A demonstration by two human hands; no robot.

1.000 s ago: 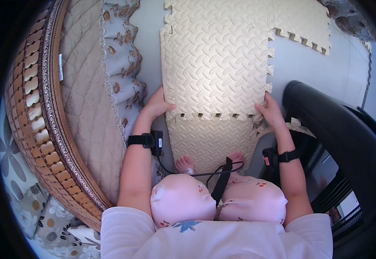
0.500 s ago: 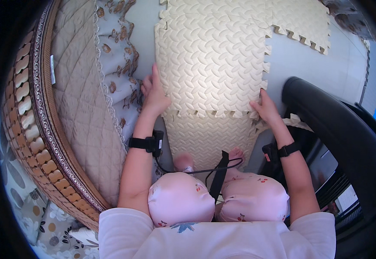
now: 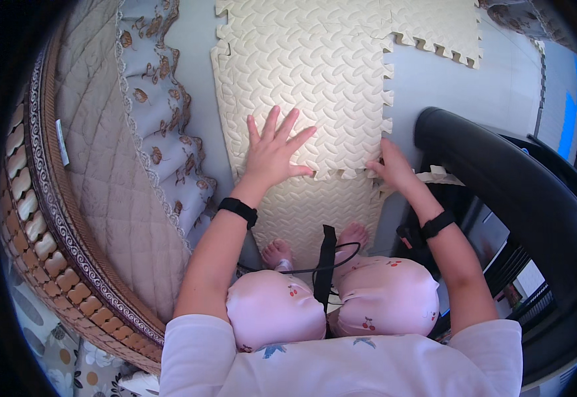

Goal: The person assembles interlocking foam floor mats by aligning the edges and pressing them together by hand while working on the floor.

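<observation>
A cream foam mat tile [image 3: 328,86] with a raised woven pattern and toothed edges lies on the floor in front of me. My left hand [image 3: 270,155] rests on its near left part, fingers spread, palm down. At the near right corner, my right hand [image 3: 397,169] grips the tile's edge, thumb on top and the other fingers partly hidden along the side. A nearer foam tile [image 3: 308,208] meets its toothed front edge and reaches under my feet [image 3: 278,251].
Left stands a bed [image 3: 96,132] with a quilted cover, patterned skirt [image 3: 152,92] and curved wooden-looking trim. A black curved chair part [image 3: 493,152] is close to my right forearm. Another foam tile [image 3: 434,26] lies far right. A black strap and cable [image 3: 325,258] hang between my knees.
My left hand has left the tile's left edge and moved right onto its top, fingers spreading. My right hand stays at the near right corner. The whole view has shifted slightly.
</observation>
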